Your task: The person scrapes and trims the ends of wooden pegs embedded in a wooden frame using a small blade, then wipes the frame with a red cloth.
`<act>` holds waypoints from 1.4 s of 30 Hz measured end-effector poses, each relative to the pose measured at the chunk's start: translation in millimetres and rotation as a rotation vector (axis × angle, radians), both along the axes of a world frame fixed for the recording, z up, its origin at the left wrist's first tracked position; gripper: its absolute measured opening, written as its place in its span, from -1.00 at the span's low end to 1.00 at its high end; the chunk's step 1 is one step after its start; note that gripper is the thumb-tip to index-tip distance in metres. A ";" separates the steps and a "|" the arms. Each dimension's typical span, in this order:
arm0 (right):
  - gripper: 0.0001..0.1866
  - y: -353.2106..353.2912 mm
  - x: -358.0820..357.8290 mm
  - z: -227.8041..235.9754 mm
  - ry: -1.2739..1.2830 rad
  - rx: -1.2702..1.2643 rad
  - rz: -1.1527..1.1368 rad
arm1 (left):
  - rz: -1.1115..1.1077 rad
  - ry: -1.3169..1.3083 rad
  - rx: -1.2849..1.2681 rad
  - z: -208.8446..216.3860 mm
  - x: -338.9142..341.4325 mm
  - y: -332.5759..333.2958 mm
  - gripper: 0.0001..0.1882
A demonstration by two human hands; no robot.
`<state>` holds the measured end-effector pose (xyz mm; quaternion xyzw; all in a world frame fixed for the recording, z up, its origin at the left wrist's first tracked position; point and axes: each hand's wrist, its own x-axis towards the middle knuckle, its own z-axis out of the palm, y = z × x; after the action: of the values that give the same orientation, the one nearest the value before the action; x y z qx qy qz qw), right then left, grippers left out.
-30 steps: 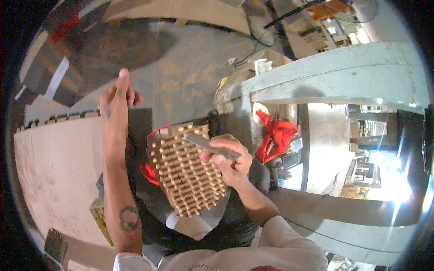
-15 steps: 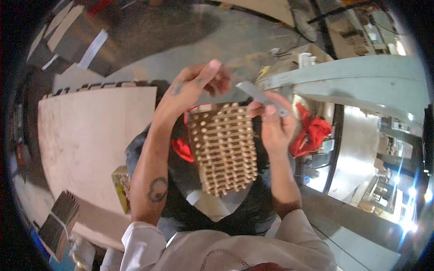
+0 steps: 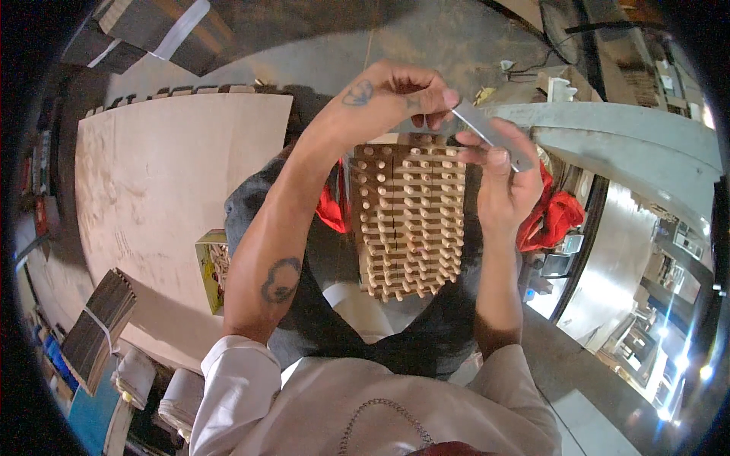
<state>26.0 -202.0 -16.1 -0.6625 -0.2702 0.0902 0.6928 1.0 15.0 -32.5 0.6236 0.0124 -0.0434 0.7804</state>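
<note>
A flat grey metal strip (image 3: 490,137) with a small hole near its lower end is pinched between the thumb and fingers of my right hand (image 3: 511,178). At the strip's upper end is my left hand (image 3: 411,99), thumb and fingers closed together. Its thumb tip meets or nearly meets the metal; whether something small sits in that pinch I cannot make out. Below both hands, between my legs, sits a wooden block (image 3: 403,159) with many short pale pegs (image 3: 413,224) standing in rows.
Left of me lies a large pale board (image 3: 175,167). Beside my left thigh a yellow-edged box (image 3: 205,275) holds small wooden pieces. Red cloth (image 3: 559,220) hangs by my right knee, near a pale green beam (image 3: 623,140). Strapped dark sheets (image 3: 99,327) lie at the lower left.
My left hand has moved right, up to the end of the metal strip, from which it was apart before. The view has shifted, and the pegged block shows more sharply.
</note>
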 end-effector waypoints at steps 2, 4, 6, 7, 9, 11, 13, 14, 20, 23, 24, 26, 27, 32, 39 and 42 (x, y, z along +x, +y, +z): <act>-0.62 -2.1 1.2 -2.0 0.000 0.023 -0.042 | -0.001 -0.087 -0.021 -2.9 0.5 0.8 -0.70; -0.61 -6.8 3.8 -2.3 -0.076 0.021 -0.054 | -0.003 -0.099 -0.045 -5.7 0.6 5.1 -0.74; -0.59 -14.6 6.1 1.1 -0.061 0.058 -0.119 | 0.031 -0.107 -0.094 -8.0 -0.2 12.3 -0.76; -0.58 -18.6 7.0 2.9 -0.058 0.103 -0.117 | 0.094 -0.052 -0.046 -9.1 0.1 15.9 -0.78; -0.67 -24.8 2.6 7.9 -0.062 0.095 -0.005 | 0.158 -0.120 0.014 -8.5 0.6 21.8 -0.75; -0.69 -28.3 -9.9 12.5 -0.175 -0.089 0.031 | 0.220 -0.155 0.078 -5.8 2.2 23.2 -0.63; -0.81 -28.5 -28.0 15.4 -0.074 -0.215 -0.077 | 0.293 -0.014 -0.011 -1.5 4.0 23.2 -0.70; -0.83 -27.7 -36.9 14.5 -0.066 -0.241 -0.114 | 0.315 0.076 -0.044 -0.5 6.2 21.4 -0.72; -0.80 -12.4 -61.4 2.1 -0.340 -0.367 -0.165 | 0.462 0.049 -0.071 -3.5 5.3 19.7 -0.67; -0.79 -7.8 -62.6 -3.2 -0.423 -0.391 -0.174 | 0.454 -0.038 -0.147 -13.4 6.8 24.2 -0.60; -0.79 -7.1 -62.3 -4.6 -0.411 -0.400 -0.163 | 0.444 -0.069 -0.165 -16.5 7.8 26.9 -0.58; -0.78 -3.6 -62.5 -8.2 -0.413 -0.404 -0.157 | 0.379 -0.054 -0.169 -20.5 9.4 36.0 -0.66; -0.77 -2.6 -61.1 -9.7 -0.445 -0.387 -0.175 | 0.343 -0.077 -0.185 -22.1 11.6 39.8 -0.72; -0.77 -4.5 -58.8 -9.7 -0.400 -0.412 -0.148 | 0.380 -0.032 -0.194 -27.4 14.0 46.6 -0.77; -0.76 -8.4 -52.8 -5.2 -0.318 -0.415 -0.148 | 0.489 0.026 -0.145 -22.0 12.9 37.1 -0.81; -0.73 -8.7 -50.1 -6.9 -0.354 -0.409 -0.113 | 0.430 -0.001 -0.162 -22.3 13.1 40.7 -0.82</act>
<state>-24.2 -210.7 -23.0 -0.8080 -0.3258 -0.0132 0.4907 14.1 55.7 -54.8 0.5420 0.1412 0.1235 0.8192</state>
